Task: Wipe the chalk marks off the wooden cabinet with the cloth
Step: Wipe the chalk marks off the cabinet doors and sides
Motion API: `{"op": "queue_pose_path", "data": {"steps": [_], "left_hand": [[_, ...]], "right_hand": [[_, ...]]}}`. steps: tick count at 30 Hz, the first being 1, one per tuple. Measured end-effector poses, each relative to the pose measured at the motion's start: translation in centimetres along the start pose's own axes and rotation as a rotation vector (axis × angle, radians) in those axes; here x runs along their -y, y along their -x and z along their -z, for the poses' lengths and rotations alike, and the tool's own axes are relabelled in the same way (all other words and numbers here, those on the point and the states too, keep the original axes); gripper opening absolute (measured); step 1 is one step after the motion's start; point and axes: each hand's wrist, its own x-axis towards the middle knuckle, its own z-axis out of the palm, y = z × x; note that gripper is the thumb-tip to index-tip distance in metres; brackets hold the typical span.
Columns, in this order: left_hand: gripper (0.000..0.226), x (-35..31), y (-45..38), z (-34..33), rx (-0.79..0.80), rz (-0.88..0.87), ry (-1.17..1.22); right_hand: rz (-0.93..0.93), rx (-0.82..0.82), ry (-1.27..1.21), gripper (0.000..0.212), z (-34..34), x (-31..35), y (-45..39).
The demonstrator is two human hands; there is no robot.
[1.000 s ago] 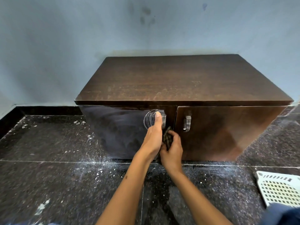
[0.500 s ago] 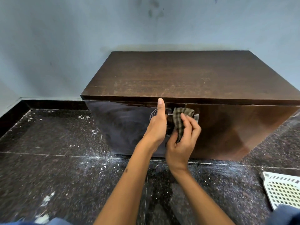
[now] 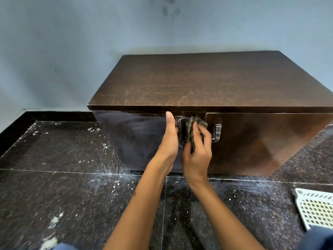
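A low dark wooden cabinet [image 3: 207,82] stands against the wall, with two front doors. White chalk marks [image 3: 177,121] curl on the left door near its inner edge. My left hand [image 3: 169,139] rests flat against the left door, thumb pointing up, beside the marks. My right hand [image 3: 196,150] grips a dark checked cloth [image 3: 193,127] and holds it against the left door's handle area. The left door's handle is hidden behind the cloth. The right door's metal handle [image 3: 217,132] shows just right of the cloth.
Faint smears show on the cabinet top near its front edge. The dark speckled floor [image 3: 72,177] is dusted with white chalk bits. A white perforated plastic basket [image 3: 317,208] lies on the floor at the right. A pale blue wall stands behind.
My right hand rose with the cloth from low between the doors up to the handle area, then shifted slightly left. The camera view moved left, so the cabinet sits further right.
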Motion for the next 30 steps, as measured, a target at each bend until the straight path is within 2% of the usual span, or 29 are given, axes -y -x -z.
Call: {"op": "queue_pose_path", "data": {"steps": [2,6,9,12,14,16,20,22,25,30], "left_hand": [[0.110,-0.1,0.1,0.3,-0.033,0.022,-0.006],[0.089,-0.2,0.1,0.7,-0.223,0.003,-0.197],[0.085,-0.3,0.4,0.9,-0.275,-0.035,-0.327],[0.084,-0.4,0.8,1.6,-0.307,-0.037,-0.326],[0.094,-0.5,1.0,2.1,-0.336,-0.056,-0.310],[0.105,-0.7,1.0,2.7,-0.356,-0.072,-0.300],[0.111,-0.9,1.2,2.8,-0.372,-0.099,-0.318],[0.110,-1.0,1.3,2.7,-0.367,-0.110,-0.339],[0.110,-1.1,1.6,2.6,-0.361,-0.132,-0.351],[0.110,-1.0,2.5,2.4,-0.334,-0.155,-0.354]], "right_hand": [[0.112,-0.009,0.125,0.044,-0.5,0.9,-1.0],[0.342,0.138,0.325,0.043,-1.4,1.2,-0.5],[0.512,0.183,0.451,0.041,-1.6,0.8,-0.5],[0.463,0.047,0.474,0.036,-0.5,-0.2,-1.1],[0.380,-0.060,0.470,0.035,0.3,-0.6,-1.5],[0.355,-0.094,0.455,0.035,0.1,-0.1,-1.7],[0.483,0.037,0.448,0.025,-2.4,1.5,-1.0],[0.491,0.104,0.482,0.035,-3.2,1.7,-0.5],[0.437,0.195,0.490,0.046,-3.3,1.0,0.7],[0.210,0.442,0.409,0.063,-2.2,-1.0,3.6]]}}
